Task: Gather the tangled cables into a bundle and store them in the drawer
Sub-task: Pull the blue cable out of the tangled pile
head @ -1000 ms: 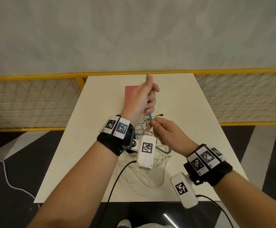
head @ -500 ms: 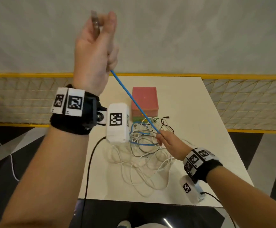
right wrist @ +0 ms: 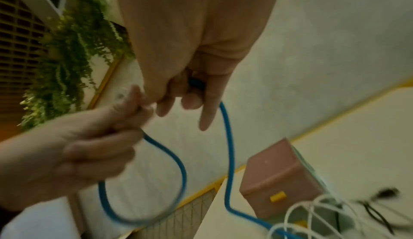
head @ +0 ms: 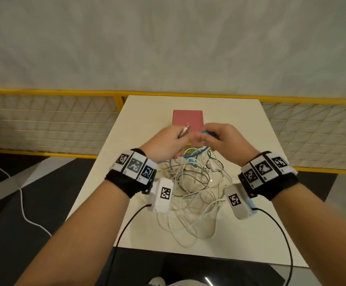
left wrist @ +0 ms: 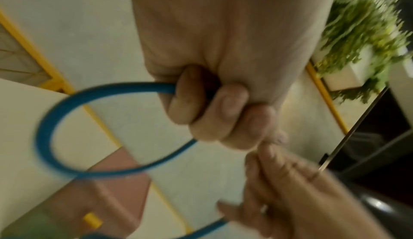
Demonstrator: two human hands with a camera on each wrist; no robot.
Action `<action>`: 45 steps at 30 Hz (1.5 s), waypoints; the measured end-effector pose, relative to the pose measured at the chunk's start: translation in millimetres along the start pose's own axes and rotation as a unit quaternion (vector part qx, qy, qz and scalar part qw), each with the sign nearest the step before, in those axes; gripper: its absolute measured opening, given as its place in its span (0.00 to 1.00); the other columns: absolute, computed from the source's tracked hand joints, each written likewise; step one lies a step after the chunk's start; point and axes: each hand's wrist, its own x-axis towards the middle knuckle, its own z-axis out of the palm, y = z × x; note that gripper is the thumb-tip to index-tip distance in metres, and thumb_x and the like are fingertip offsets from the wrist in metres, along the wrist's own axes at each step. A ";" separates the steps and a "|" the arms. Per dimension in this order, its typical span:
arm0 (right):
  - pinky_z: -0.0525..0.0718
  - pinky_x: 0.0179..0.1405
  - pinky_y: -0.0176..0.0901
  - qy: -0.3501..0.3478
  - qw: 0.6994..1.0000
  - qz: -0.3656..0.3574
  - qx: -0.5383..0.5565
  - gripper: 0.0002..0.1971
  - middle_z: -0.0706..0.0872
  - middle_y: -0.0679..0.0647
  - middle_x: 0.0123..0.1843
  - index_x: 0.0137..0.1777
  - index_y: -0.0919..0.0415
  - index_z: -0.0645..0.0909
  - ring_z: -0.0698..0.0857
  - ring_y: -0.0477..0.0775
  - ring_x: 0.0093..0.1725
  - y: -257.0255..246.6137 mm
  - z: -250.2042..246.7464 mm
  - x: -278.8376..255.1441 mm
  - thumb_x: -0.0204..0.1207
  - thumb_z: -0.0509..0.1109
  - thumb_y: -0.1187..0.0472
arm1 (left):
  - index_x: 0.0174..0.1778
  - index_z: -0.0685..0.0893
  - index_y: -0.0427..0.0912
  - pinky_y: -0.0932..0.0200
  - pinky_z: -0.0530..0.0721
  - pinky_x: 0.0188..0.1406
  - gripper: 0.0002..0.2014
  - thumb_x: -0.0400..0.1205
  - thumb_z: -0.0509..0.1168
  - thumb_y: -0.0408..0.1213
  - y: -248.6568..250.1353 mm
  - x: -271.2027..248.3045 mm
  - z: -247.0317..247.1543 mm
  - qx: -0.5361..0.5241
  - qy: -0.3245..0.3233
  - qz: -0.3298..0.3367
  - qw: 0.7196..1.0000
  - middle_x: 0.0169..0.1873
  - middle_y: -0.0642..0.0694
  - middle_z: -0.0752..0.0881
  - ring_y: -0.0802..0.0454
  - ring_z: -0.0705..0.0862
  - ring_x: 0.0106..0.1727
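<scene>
A blue cable [head: 209,133] runs up from a tangle of white and black cables [head: 194,186] on the white table [head: 143,124]. My left hand [head: 185,139] grips the blue cable near its metal plug [head: 184,131]. Its fingers curl round the blue cable [left wrist: 107,88] in the left wrist view. My right hand [head: 206,139] pinches the same blue cable [right wrist: 196,83] a little further along. A blue loop [right wrist: 174,163] hangs between the two hands. Both hands are raised in front of the pink drawer box [head: 187,118], whose yellow handle [right wrist: 278,196] shows.
A yellow railing with mesh panels [head: 54,124] runs behind the table. A white cord [head: 21,195] lies on the dark floor at the left. Green hanging plants [left wrist: 362,30] are off to one side. The table's near edge [head: 188,252] is just past the tangle.
My left hand came down from high up, where it held the blue cable stretched tight. My right hand rose from the tangle to meet it, and the cable now hangs in a loop.
</scene>
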 end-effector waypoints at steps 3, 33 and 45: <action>0.88 0.43 0.55 0.000 0.995 0.048 0.088 0.16 0.74 0.49 0.29 0.36 0.58 0.73 0.78 0.46 0.28 18.9 14.2 -15.9 0.86 0.55 0.57 | 0.41 0.78 0.52 0.65 0.67 0.18 0.11 0.89 0.57 0.44 20.1 -0.4 -31.4 -0.102 0.212 0.036 0.971 0.12 0.54 0.74 0.63 0.68 0.13; 0.80 0.49 0.57 -0.041 0.999 0.018 0.005 0.19 0.77 0.49 0.30 0.36 0.53 0.70 0.81 0.54 0.35 33.5 16.3 -2.1 0.87 0.49 0.50 | 0.44 0.76 0.48 0.63 0.70 0.19 0.12 0.90 0.55 0.48 9.2 -13.3 -44.1 -0.107 0.318 0.035 0.941 0.22 0.46 0.82 0.57 0.71 0.15; 0.82 0.45 0.49 -0.028 0.992 -0.080 -0.098 0.12 0.83 0.51 0.38 0.49 0.57 0.79 0.80 0.47 0.38 -30.5 -28.0 18.1 0.87 0.54 0.57 | 0.41 0.83 0.45 0.59 0.77 0.34 0.13 0.85 0.65 0.49 5.1 -15.5 -24.9 0.064 0.220 0.012 0.973 0.25 0.51 0.79 0.61 0.77 0.27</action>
